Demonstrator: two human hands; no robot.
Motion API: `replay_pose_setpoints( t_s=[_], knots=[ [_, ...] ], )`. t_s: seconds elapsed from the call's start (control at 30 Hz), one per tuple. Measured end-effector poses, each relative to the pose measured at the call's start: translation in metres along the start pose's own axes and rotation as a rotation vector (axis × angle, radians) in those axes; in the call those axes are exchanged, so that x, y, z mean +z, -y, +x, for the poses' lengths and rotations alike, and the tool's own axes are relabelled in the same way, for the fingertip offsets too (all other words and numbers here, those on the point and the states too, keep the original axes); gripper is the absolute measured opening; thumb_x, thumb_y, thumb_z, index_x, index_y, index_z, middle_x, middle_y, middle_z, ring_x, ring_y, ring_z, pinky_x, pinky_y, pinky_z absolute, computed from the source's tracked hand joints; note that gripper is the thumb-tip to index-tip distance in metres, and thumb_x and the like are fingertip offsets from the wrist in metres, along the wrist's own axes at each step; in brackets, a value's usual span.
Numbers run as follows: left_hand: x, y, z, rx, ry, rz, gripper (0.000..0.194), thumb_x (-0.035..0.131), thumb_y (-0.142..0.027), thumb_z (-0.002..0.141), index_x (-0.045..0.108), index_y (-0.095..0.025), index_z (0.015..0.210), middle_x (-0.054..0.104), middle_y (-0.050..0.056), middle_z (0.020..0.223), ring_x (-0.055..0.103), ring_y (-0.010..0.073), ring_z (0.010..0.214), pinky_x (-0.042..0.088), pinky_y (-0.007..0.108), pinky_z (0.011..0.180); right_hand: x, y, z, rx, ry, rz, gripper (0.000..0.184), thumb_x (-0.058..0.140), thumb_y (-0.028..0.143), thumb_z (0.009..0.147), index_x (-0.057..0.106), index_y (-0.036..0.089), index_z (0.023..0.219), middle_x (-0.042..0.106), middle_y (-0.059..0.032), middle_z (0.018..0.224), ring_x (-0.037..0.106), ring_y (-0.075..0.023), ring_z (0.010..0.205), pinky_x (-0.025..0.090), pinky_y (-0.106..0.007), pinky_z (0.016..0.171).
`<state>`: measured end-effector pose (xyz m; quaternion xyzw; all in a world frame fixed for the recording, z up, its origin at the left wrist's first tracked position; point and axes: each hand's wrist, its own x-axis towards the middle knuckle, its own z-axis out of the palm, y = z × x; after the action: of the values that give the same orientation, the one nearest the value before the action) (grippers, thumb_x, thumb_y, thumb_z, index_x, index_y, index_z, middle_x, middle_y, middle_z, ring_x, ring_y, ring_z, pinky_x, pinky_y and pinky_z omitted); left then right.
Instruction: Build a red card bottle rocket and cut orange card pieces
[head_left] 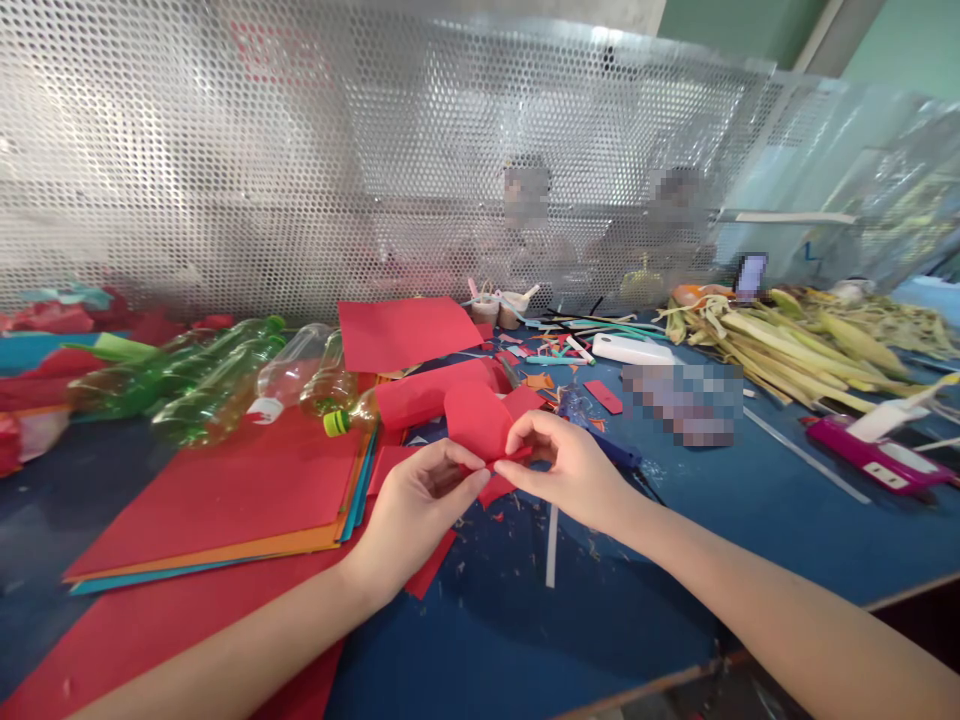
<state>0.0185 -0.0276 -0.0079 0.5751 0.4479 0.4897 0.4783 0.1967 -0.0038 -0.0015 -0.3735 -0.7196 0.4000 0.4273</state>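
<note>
Between my two hands is a curved piece of red paper, held above the blue table. My left hand pinches its lower edge with thumb and fingertips. Close beside it, my right hand pinches the same edge, the fingertips of both hands nearly meeting. A folded strip shows at the pinched edge, partly covered by my fingers. Just behind lies a rolled red sheet. A blue glue gun rests partly hidden behind my right hand.
Stacked red, orange and blue sheets lie at left, with several plastic bottles behind. Corn husks, a white case and a magenta power strip are at right. Paper scraps litter the middle. A perforated metal screen stands behind.
</note>
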Motion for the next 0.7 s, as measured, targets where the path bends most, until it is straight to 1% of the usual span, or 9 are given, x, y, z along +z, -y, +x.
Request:
replay_pose_setpoints(
  t_s=[0.17, 0.27, 0.37, 0.6, 0.7],
  knots=[
    [0.001, -0.002, 0.001, -0.012, 0.008, 0.000, 0.010, 0.069, -0.026, 0.069, 0.063, -0.019, 0.072, 0.065, -0.002, 0.069, 0.061, 0.0127, 0.067, 0.048, 0.022, 0.064, -0.001, -0.001, -0.001, -0.001, -0.013, 0.000, 0.014, 0.065, 0.020, 0.074, 0.051, 0.021, 0.073, 0.054, 0.0026, 0.073, 0.056, -0.0122, 0.066, 0.049, -0.026, 0.065],
    [0.000, -0.005, 0.000, -0.017, 0.008, -0.002, 0.010, 0.068, -0.027, 0.070, 0.064, -0.019, 0.072, 0.063, -0.002, 0.068, 0.058, 0.0127, 0.064, 0.047, 0.023, 0.062, -0.002, -0.001, 0.000, 0.027, 0.002, 0.017, 0.011, 0.064, 0.020, 0.075, 0.053, 0.020, 0.074, 0.055, 0.0025, 0.072, 0.056, -0.0115, 0.064, 0.047, -0.025, 0.061],
    [0.000, -0.007, -0.001, -0.019, 0.010, -0.007, 0.009, 0.068, -0.027, 0.070, 0.064, -0.019, 0.072, 0.062, -0.002, 0.068, 0.057, 0.0131, 0.065, 0.046, 0.023, 0.063, -0.004, 0.000, 0.002, 0.057, 0.022, 0.021, 0.009, 0.063, 0.021, 0.076, 0.054, 0.020, 0.074, 0.056, 0.0026, 0.071, 0.055, -0.0107, 0.062, 0.046, -0.024, 0.059],
    [-0.002, -0.008, 0.001, -0.020, 0.012, 0.005, 0.008, 0.065, -0.027, 0.071, 0.065, -0.019, 0.073, 0.060, -0.001, 0.069, 0.055, 0.0135, 0.067, 0.045, 0.024, 0.066, -0.009, 0.000, 0.003, 0.039, 0.037, 0.039, 0.005, 0.061, 0.020, 0.079, 0.056, 0.019, 0.079, 0.057, 0.0022, 0.075, 0.056, -0.0105, 0.066, 0.047, -0.024, 0.064],
    [-0.003, -0.009, 0.001, -0.025, 0.013, 0.008, 0.008, 0.064, -0.027, 0.071, 0.065, -0.019, 0.073, 0.061, -0.001, 0.069, 0.055, 0.0142, 0.067, 0.044, 0.025, 0.065, -0.011, 0.000, 0.003, 0.047, 0.063, 0.067, 0.005, 0.060, 0.019, 0.080, 0.055, 0.020, 0.081, 0.057, 0.0026, 0.072, 0.058, -0.0109, 0.066, 0.048, -0.025, 0.065]
  ],
)
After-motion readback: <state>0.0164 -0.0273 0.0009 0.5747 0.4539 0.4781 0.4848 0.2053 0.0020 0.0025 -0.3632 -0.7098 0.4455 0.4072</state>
